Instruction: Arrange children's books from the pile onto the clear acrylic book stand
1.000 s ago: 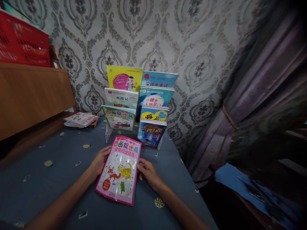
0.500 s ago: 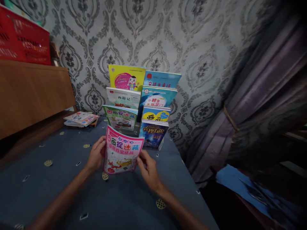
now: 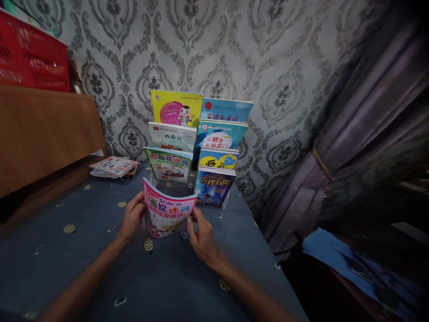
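A pink picture book [image 3: 169,214] is held upright between my two hands, its cover bowed and facing me. My left hand [image 3: 133,217] grips its left edge, and my right hand [image 3: 203,235] pinches the right edge. Just behind it stands a tiered display of books in two columns. The left column shows a green book [image 3: 169,167], a pale book [image 3: 172,137] and a yellow book [image 3: 176,109]. On the right are a dark blue book [image 3: 214,188], a yellow and blue book [image 3: 219,160] and two light blue books, the front one [image 3: 221,134] partly covering the other [image 3: 226,109].
A small pile of books [image 3: 114,167] lies at the left on the dark patterned tablecloth [image 3: 83,264]. Beyond it, a red basket [image 3: 33,53] rests on a wooden cabinet [image 3: 47,129]. A tied curtain [image 3: 301,192] hangs at the right, near a blue cloth [image 3: 335,259].
The pink book has shifted slightly left, its cover now curved more between my hands. Both hands have moved a little left with it.
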`<state>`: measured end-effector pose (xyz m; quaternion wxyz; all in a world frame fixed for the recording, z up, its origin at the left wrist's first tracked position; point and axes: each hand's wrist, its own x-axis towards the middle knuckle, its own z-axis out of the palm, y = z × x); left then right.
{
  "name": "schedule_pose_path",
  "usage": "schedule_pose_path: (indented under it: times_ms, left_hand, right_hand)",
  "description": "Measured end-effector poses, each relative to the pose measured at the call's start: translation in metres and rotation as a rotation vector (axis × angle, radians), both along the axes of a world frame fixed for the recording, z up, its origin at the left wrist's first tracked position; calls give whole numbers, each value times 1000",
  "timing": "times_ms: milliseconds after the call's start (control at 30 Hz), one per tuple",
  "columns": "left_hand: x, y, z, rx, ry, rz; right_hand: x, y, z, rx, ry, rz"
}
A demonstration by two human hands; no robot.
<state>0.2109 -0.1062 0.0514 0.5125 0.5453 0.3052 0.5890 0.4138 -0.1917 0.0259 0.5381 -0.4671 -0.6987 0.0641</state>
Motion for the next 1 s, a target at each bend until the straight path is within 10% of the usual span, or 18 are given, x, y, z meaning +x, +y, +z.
schedule_pose_path:
  times_ms: [533, 1000]
  left_hand:
    - [-3, 1, 41, 519, 104, 265]
    - [7, 50, 62, 568, 110, 301]
  right_hand:
    - [16, 47, 15, 306, -148, 48]
    - [19, 92, 48, 298, -79, 36]
